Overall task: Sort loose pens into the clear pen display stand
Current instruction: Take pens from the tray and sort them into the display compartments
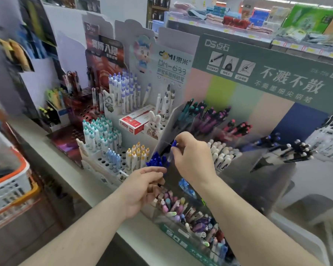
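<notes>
My right hand [190, 156] pinches a clear pen with a blue cap [173, 148] and holds it upright at the left side of the clear pen display stand [181, 227]. Just left of it, a bunch of blue-capped pens [157, 161] stands in a compartment. My left hand [142, 187] is lower, with its fingers curled round some dark pens [159, 184] above the stand's front row of pastel pens [173, 206]. Higher compartments hold purple pens [206, 120] and white pens [221, 156].
A white tiered cardboard display [112, 162] with white and teal pens stands left of the clear stand, with a red-and-white box [136, 120] on it. A basket with an orange rim [10, 179] sits far left. The shelf edge [65, 169] runs along the front.
</notes>
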A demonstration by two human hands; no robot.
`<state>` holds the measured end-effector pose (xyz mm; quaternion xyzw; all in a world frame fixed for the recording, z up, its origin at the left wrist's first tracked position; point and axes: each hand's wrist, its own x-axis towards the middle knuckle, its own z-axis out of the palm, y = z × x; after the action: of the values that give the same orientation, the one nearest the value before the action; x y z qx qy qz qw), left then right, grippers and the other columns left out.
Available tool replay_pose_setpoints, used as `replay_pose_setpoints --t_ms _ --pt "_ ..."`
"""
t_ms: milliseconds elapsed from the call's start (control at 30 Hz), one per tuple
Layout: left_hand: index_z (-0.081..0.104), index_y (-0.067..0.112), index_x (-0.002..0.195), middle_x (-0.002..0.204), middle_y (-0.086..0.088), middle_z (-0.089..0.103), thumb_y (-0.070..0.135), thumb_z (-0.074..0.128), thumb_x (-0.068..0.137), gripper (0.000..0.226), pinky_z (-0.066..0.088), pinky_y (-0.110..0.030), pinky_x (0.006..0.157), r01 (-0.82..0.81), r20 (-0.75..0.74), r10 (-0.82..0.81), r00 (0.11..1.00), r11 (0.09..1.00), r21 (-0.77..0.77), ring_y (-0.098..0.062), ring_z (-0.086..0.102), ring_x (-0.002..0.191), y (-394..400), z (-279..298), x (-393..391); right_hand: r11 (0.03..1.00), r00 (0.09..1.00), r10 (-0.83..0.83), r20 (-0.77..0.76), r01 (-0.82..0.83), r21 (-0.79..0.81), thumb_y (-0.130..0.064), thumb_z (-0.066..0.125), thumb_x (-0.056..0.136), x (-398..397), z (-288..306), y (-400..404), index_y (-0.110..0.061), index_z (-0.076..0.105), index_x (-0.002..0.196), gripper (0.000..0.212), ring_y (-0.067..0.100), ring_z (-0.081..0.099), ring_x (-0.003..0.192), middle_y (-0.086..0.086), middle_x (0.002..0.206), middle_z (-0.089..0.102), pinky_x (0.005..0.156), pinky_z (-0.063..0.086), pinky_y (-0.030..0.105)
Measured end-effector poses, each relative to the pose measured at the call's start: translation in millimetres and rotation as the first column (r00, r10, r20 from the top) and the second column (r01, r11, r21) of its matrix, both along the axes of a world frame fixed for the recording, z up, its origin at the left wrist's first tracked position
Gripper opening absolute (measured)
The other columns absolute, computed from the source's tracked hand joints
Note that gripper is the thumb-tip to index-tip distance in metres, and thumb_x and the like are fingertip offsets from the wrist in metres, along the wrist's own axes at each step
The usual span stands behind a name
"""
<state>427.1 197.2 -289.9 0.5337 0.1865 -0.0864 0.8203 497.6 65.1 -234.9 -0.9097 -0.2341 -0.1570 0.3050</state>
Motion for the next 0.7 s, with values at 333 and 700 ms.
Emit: replay_pose_setpoints --t_ms 333,700 --pt "0.067 0.009 0.113 0.068 -0.002 0.063 0.007 0.052 0.098 0.022 0.035 -0.017 0.038 -0.007 0.003 0.007 1.000 0.999 0.042 -0.011 0.051 0.050 14.0 0.0 -3.4 0.947 0.975 -0.080 -0.208 0.009 -0.320 -0.009 0.057 0.094 15.8 -46.6 16.6 -0.016 0.057 0.098 0.008 0.026 0.060 0.076 0.007 0.086 0.066 0.068 0.056 0.040" --pt "0.067 0.004 0.107 0.057 0.002 0.054 0.013 0.050 0.099 0.021 0.037 -0.019 0.043 0.099 0.009 -0.101 0.995 0.987 0.123 -0.010 0.048 0.050 -19.9 9.2 3.9 0.986 0.993 -0.048 -0.107 0.029 -0.164 -0.009 0.060 0.090 7.9 -27.8 -9.2 -0.015 0.067 0.109 0.021 0.029 0.064 0.090 0.008 0.097 0.071 0.077 0.054 0.040"
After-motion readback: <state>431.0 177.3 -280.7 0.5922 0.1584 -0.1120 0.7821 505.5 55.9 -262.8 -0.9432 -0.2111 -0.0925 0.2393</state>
